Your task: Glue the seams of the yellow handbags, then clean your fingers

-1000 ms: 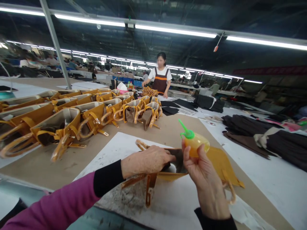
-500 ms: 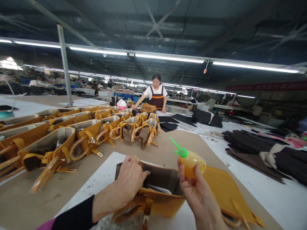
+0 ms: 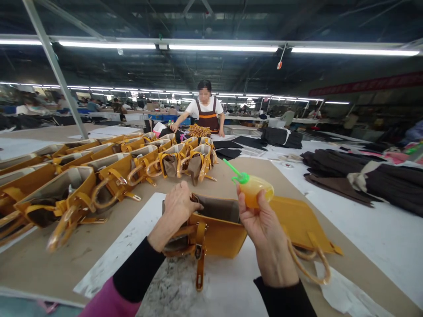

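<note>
Bottle, translucent and filled with amber liquid, with a green screw cap and a slim green nozzle, is grasped between the thumb and fingers of the right hand. The nozzle points up and to the left, clear of the work.

The mustard-yellow, open-topped handbag with a dark lining stands between the hands on a smudged white paper sheet. The left hand rests over the left end of its rim, fingers curled; the fingertips are hidden, so whether they pinch the edge cannot be told.

Recommended handling: steady the bag at its rim so that the mouth stays open and the lining visible. Hold the bottle with light pressure; its wall looks soft, and a hard squeeze could release liquid. Direct the nozzle away from the finished exterior, the hanging slotted strap and the flat mustard-yellow bag piece lying to the right. Drips would probably stain the row-stacked mustard-yellow handbags at left if the bottle were swung over them.
</note>
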`<state>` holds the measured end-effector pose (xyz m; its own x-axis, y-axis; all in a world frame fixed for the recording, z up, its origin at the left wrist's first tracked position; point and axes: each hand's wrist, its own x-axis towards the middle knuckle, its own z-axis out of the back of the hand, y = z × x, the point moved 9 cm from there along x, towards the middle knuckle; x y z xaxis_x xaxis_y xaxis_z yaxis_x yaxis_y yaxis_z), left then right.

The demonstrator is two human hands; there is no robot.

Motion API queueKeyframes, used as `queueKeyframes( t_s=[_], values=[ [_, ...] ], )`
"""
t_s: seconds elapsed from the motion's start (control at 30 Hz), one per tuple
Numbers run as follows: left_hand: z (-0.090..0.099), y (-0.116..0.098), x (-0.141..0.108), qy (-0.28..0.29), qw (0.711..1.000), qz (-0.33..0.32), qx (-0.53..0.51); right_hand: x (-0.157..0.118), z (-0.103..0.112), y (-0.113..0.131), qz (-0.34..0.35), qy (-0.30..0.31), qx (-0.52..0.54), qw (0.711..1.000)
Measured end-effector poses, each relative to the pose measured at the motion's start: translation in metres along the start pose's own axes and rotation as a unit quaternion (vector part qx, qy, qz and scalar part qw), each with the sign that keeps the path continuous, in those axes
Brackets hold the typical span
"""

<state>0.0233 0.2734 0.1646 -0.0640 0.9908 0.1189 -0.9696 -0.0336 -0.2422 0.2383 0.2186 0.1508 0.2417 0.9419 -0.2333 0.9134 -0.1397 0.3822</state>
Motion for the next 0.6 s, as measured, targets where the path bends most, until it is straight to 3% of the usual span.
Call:
queueKeyframes(
  t_s=[0.23,0.6],
  values=[
    [-0.041,0.018,0.01,0.124,0.989,0.015,-0.077,0.006,0.001,-0.002,0.008,-0.002,-0.014,1.0],
    [-0.075,0.029,0.013,0.082,0.966,0.02,-0.246,-0.003,-0.003,0.001,0.036,-0.021,-0.052,0.998]
  ],
)
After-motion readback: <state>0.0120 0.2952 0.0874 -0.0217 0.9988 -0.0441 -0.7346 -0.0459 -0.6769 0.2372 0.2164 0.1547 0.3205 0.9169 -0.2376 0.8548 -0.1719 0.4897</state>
